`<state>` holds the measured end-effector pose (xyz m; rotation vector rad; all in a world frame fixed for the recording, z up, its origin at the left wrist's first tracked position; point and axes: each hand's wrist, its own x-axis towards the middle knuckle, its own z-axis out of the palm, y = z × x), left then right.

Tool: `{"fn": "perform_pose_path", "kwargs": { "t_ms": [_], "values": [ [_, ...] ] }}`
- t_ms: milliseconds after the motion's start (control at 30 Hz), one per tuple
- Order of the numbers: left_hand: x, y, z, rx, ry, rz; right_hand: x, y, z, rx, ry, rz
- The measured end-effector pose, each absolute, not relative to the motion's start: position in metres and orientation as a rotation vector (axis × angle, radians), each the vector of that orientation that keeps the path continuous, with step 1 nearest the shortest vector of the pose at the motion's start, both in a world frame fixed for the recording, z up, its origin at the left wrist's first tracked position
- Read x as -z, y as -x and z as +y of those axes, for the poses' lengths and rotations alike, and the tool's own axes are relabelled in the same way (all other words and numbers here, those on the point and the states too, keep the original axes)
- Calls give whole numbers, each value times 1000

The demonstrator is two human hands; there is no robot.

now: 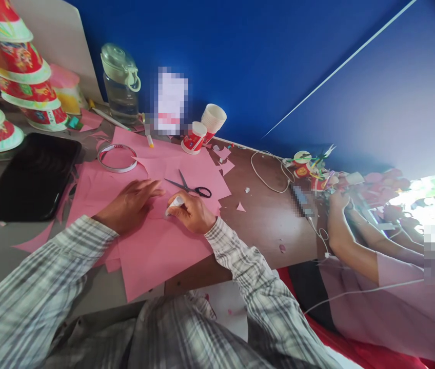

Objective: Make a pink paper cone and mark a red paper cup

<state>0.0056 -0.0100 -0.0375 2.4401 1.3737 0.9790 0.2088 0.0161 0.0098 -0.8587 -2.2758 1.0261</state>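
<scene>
- your left hand [133,204] lies palm down on the pink paper [163,261], its fingers stretched out toward your other hand; you grip nothing with it that can be seen.
- your right hand [193,212] is closed around a small white tube [176,201], the thumb and fingers wrapped about it; you have it tilted, low over the paper, between your two hands. whether its lower end touches the sheet, you cannot tell from here.
- the scissors [188,188] lie on the paper just beyond your right hand, blades spread apart, black handles toward your right.
- past your left hand, a ring [119,170] rests on the paper.
- farther back you have a pen [149,138] with a yellow tip, and a clear bottle [121,97] stands near the blue wall [240,61].
- a small red cup [194,139] stands just in front of a tilted cup stack [214,119].
- to your left lies a black tablet [31,179].
- on the brown table [259,236] to your right, you have a few pink scraps [240,207]; beyond them are a co-worker's arms [350,241].
</scene>
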Motion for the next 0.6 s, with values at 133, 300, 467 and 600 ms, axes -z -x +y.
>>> {"fn": "perform_pose_path", "kwargs": {
  "t_ms": [133,300,467,600],
  "values": [
    [36,-5,-10,-964,-2478,1354,-9,-209,19,-988,920,-2007],
    [35,-6,-10,-978,-2453,1376,0,-200,20,-952,958,-2173],
    [37,-5,-10,-898,-2430,1395,-5,-204,17,-1016,847,-2278],
    [38,-4,-10,-885,-2441,1413,-8,-207,19,-1009,877,-1992]
  ]
}}
